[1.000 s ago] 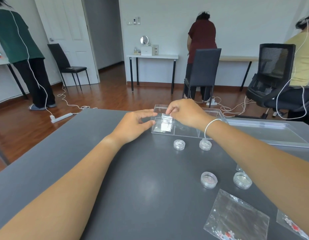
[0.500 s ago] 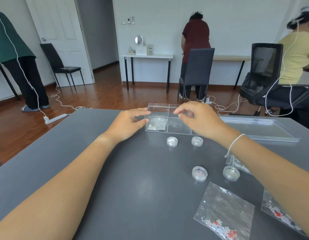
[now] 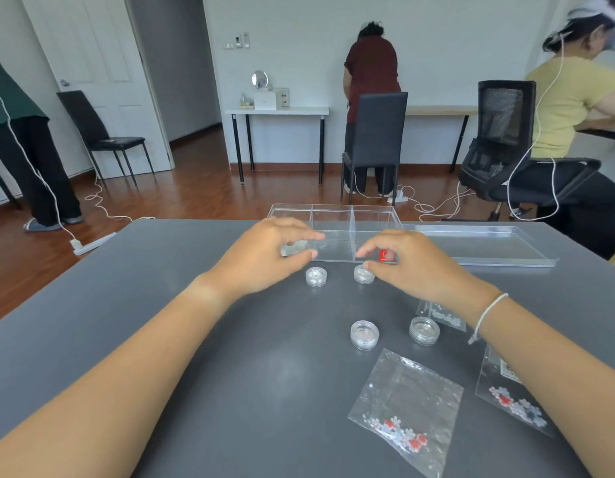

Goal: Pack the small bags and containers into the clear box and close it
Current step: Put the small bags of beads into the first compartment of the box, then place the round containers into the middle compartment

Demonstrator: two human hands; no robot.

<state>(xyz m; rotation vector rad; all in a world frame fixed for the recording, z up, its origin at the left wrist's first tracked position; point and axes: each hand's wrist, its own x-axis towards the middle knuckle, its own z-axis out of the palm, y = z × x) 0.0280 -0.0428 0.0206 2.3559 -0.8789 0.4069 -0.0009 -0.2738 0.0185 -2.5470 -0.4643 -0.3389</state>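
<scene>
A person's right hand (image 3: pixel 411 267) hovers with fingers loosely curled, fingertips at a small round container (image 3: pixel 364 274); whether it grips cannot be told. The left hand (image 3: pixel 264 258), relaxed and holding nothing, sits just left of a second container (image 3: pixel 315 277). The clear box (image 3: pixel 333 229) lies directly beyond both hands, long axis left to right, lid (image 3: pixel 478 244) off to its right.

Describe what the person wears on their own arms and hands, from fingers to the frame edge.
Both forearms are bare, no sleeve in view. The left hand shows no ring, watch or glove. The right hand is likewise ungloved; a thin white string bracelet loops the right wrist, one loose end hanging.
</scene>
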